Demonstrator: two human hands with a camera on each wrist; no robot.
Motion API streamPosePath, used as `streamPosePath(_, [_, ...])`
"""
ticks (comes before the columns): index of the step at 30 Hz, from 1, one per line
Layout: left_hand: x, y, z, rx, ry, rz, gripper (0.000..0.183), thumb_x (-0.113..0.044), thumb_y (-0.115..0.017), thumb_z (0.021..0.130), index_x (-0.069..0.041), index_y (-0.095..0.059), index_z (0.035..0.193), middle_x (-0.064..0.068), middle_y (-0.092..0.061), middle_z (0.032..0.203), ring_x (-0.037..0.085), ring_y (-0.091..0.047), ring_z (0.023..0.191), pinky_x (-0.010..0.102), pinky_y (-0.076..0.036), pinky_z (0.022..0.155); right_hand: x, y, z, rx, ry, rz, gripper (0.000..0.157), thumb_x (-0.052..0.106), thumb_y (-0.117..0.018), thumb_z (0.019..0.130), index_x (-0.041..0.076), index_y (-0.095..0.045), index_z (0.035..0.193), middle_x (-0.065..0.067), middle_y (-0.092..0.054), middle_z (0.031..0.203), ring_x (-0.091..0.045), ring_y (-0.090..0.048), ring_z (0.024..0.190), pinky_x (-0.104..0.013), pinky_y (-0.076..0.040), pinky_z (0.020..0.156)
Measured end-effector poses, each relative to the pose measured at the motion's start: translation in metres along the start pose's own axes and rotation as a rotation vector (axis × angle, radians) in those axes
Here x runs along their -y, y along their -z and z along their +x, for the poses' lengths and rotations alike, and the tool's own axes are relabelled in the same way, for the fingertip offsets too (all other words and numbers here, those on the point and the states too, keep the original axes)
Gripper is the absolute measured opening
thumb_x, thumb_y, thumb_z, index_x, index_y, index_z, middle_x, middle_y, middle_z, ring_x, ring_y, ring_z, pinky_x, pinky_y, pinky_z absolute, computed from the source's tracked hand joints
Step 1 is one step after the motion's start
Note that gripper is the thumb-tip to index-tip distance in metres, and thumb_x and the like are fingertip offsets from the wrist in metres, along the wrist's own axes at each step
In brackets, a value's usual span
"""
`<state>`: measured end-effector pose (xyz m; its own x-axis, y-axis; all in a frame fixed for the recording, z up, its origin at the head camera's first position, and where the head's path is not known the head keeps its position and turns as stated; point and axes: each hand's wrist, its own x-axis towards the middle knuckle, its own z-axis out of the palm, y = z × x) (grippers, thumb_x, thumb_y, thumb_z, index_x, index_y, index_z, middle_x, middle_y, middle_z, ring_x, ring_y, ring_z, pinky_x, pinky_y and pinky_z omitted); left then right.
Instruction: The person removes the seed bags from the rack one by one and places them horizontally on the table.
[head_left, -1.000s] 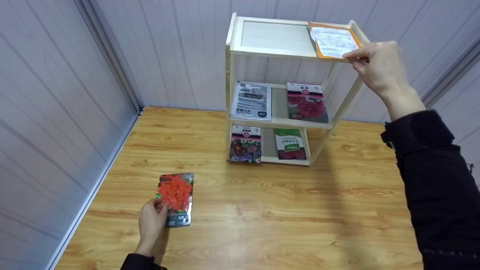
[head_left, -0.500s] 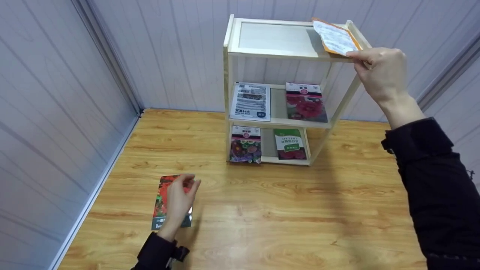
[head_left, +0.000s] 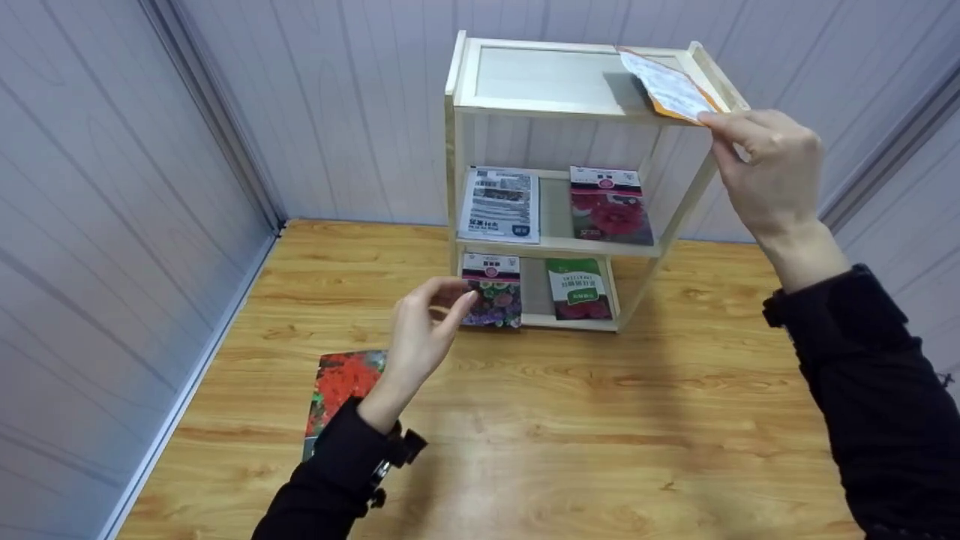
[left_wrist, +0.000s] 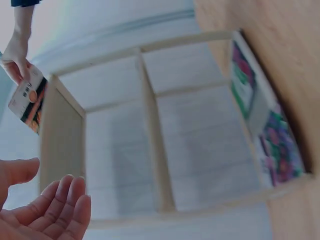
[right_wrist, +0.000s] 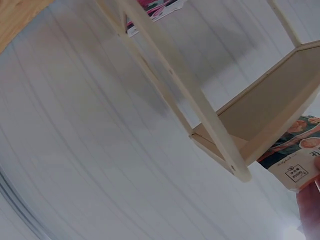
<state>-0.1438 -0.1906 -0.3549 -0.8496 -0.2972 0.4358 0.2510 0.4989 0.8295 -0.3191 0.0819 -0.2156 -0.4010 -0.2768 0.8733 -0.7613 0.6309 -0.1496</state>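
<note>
Right hand (head_left: 776, 169): orange packet (head_left: 666, 84) pinched at corner

It is held tilted over the top shelf (head_left: 544, 81). The left hand (head_left: 421, 330) is loosely curved, with thumb and fingers apart. On the floor (head_left: 585, 442), the red packet (head_left: 341, 386) is partly hidden by the sleeve (head_left: 326, 465).

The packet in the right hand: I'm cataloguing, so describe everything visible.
The thin packet seems paper or film: one face whitish, printed and orange-edged, the other part pale, part dark with orange pictures. The right hand pinches its near corner, holding it tilted over the right end of the shelf's top board. Contact with the board is unclear.
</note>
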Motion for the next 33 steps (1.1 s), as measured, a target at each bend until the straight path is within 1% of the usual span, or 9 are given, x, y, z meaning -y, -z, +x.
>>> streamPosePath(4, [-0.014,-0.009,0.008,0.028,-0.043,-0.067,0.019,-0.021,-0.059,0.086,-0.005,-0.064,0.096,0.002,-0.064,0.082,0.009,-0.058,0.071,0.024,-0.05,0.06,0.005,0.002,-0.009,-0.089,0.007,0.014,0.014,-0.001,-0.061,0.078,0.007,-0.072,0.083,-0.01,-0.067,0.081,-0.03,-0.06,0.071,-0.036,-0.049,0.066])
streamPosePath(8, [-0.025,-0.019,0.014,0.073,-0.056,-0.189,0.02,-0.02,-0.058,0.087,-0.002,-0.064,0.096,0.004,-0.064,0.08,0.009,-0.059,0.068,0.026,-0.051,0.06,0.009,0.004,-0.02,-0.171,0.045,0.013,0.013,0.001,-0.06,0.08,0.007,-0.072,0.082,-0.008,-0.068,0.083,-0.031,-0.059,0.071,-0.034,-0.05,0.068])
streamPosePath(13, [-0.04,-0.033,0.026,0.123,-0.011,-0.353,0.02,-0.013,-0.058,0.087,0.005,-0.062,0.095,0.01,-0.064,0.08,0.012,-0.059,0.068,0.03,-0.052,0.06,0.015,0.007,-0.031,-0.247,0.097,0.046,0.017,-0.001,-0.058,0.081,0.008,-0.072,0.083,-0.009,-0.067,0.083,-0.033,-0.059,0.072,-0.032,-0.05,0.071])
streamPosePath(15, [-0.046,-0.038,0.031,0.148,0.019,-0.426,0.021,-0.011,-0.057,0.087,0.007,-0.061,0.097,0.012,-0.064,0.082,0.014,-0.06,0.069,0.032,-0.052,0.061,0.018,0.007,-0.035,-0.279,0.122,0.062,0.019,-0.003,-0.058,0.08,0.009,-0.073,0.083,-0.009,-0.067,0.082,-0.033,-0.058,0.072,-0.035,-0.05,0.07])
streamPosePath(18, [-0.055,-0.045,0.038,0.188,0.056,-0.491,0.023,-0.012,-0.055,0.089,0.007,-0.06,0.1,0.013,-0.064,0.086,0.016,-0.061,0.071,0.033,-0.053,0.062,0.022,0.007,-0.04,-0.316,0.157,0.068,0.019,-0.004,-0.059,0.079,0.009,-0.073,0.084,-0.01,-0.067,0.081,-0.035,-0.058,0.07,-0.04,-0.049,0.065])
streamPosePath(22, [-0.067,-0.05,0.044,0.234,0.079,-0.527,0.025,-0.015,-0.053,0.09,0.005,-0.059,0.103,0.011,-0.064,0.089,0.019,-0.062,0.075,0.034,-0.053,0.064,0.028,0.007,-0.047,-0.337,0.194,0.058,0.017,-0.003,-0.061,0.079,0.008,-0.072,0.086,-0.011,-0.066,0.082,-0.036,-0.057,0.069,-0.045,-0.049,0.061])
streamPosePath(26, [-0.076,-0.054,0.049,0.272,0.098,-0.578,0.027,-0.018,-0.053,0.09,0.003,-0.059,0.105,0.011,-0.064,0.09,0.022,-0.061,0.078,0.039,-0.052,0.067,0.033,0.006,-0.056,-0.362,0.236,0.047,0.017,-0.003,-0.065,0.076,0.008,-0.072,0.087,-0.01,-0.066,0.083,-0.035,-0.057,0.069,-0.045,-0.05,0.061])
streamPosePath(30, [-0.082,-0.056,0.051,0.293,0.119,-0.604,0.028,-0.02,-0.054,0.089,0.002,-0.058,0.106,0.013,-0.063,0.091,0.021,-0.061,0.079,0.038,-0.052,0.067,0.039,0.006,-0.065,-0.397,0.291,0.033,0.022,-0.004,-0.067,0.073,0.01,-0.072,0.089,-0.01,-0.066,0.084,-0.034,-0.058,0.067,-0.045,-0.049,0.057])
streamPosePath(33, [-0.084,-0.058,0.052,0.3,0.12,-0.625,0.028,-0.019,-0.054,0.089,0.003,-0.058,0.107,0.014,-0.063,0.092,0.021,-0.061,0.078,0.036,-0.052,0.066,0.046,0.008,-0.07,-0.427,0.331,0.013,0.022,-0.005,-0.067,0.073,0.009,-0.071,0.089,-0.01,-0.066,0.083,-0.034,-0.058,0.067,-0.045,-0.048,0.055])
